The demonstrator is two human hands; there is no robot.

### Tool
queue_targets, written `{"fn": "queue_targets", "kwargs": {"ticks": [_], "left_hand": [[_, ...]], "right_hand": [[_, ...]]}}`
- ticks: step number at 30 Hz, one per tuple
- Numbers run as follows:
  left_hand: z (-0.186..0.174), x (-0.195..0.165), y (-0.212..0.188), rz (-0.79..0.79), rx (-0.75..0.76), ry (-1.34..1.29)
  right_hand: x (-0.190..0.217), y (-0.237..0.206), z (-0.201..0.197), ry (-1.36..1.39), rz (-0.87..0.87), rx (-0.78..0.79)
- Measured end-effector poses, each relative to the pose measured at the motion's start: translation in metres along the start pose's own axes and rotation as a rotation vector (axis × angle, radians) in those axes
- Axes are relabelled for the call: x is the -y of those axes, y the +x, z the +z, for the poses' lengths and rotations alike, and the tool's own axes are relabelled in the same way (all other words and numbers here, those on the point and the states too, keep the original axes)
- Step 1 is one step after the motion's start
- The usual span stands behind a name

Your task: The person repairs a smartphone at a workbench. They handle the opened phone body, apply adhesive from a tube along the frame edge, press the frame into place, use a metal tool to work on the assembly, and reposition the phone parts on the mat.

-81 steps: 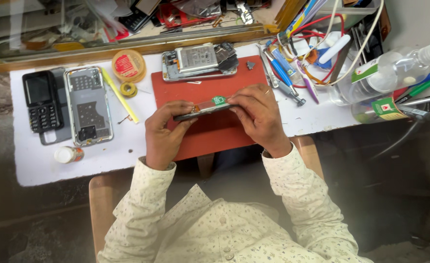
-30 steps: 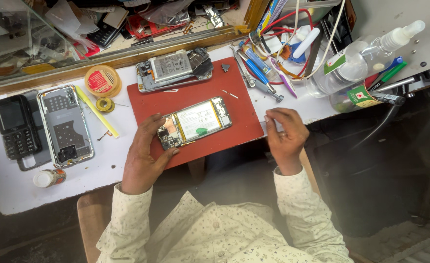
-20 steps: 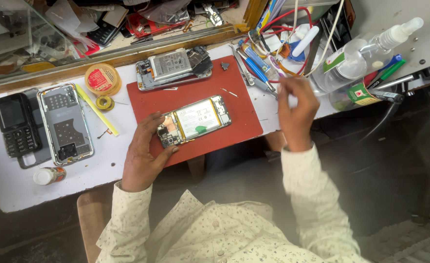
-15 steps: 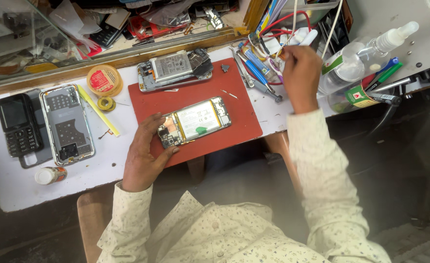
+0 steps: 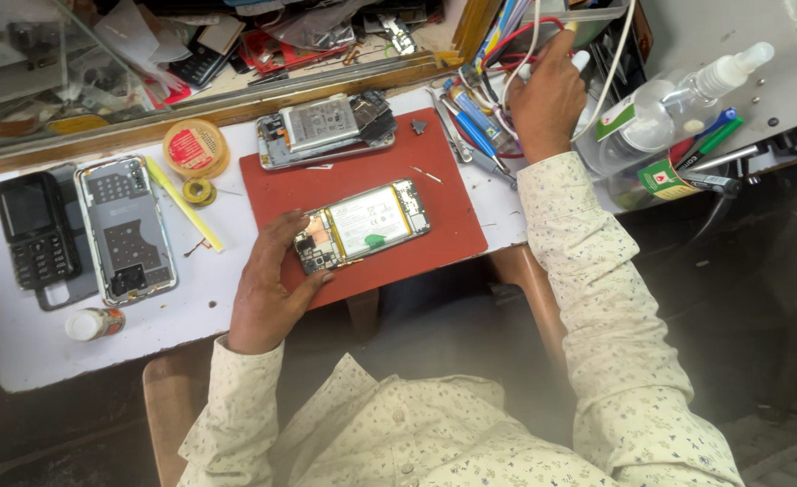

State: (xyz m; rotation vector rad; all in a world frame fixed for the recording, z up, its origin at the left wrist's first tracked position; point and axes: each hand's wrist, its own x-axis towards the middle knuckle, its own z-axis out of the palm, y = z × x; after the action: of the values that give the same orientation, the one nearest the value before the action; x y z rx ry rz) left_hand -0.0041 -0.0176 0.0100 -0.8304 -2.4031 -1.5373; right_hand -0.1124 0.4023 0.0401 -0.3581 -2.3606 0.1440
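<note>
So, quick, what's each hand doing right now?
Left hand: open, steadying the opened phone with exposed battery.
Right hand: reaching among cables; grip cannot be told.

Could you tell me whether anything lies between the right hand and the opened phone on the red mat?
Yes, but little. The right hand is up among the tools and wires; between it and the opened phone lie a small metal piece and bare red mat. The left hand touches the phone.

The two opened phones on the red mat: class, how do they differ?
The near phone lies under the left hand, tilted; the far phone lies untouched at the red mat's top edge. The near one's battery is yellowish-white, the far one's grey. Both are backless, innards showing.
</note>
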Motion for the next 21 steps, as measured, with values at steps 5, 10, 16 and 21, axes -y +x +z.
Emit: {"fn": "queue_targets", "kwargs": {"ticks": [5,10,16,21], "left_hand": [[0.001,0.000,-0.001,0.016,-0.003,0.006],[0.001,0.001,-0.003,0.004,0.004,0.018],[0.005,0.000,-0.005,-0.031,0.014,0.005],[0.006,-0.003,-0.007,-0.017,0.008,0.009]], "right_hand": [[0.010,0.012,0.009,-0.247,0.026,-0.008],[0.006,0.012,0.004,-0.326,0.052,0.082],[-0.005,-0.001,-0.004,-0.371,-0.193,0.011],[-0.008,0.004,0.001,-0.436,-0.119,0.136]]}}
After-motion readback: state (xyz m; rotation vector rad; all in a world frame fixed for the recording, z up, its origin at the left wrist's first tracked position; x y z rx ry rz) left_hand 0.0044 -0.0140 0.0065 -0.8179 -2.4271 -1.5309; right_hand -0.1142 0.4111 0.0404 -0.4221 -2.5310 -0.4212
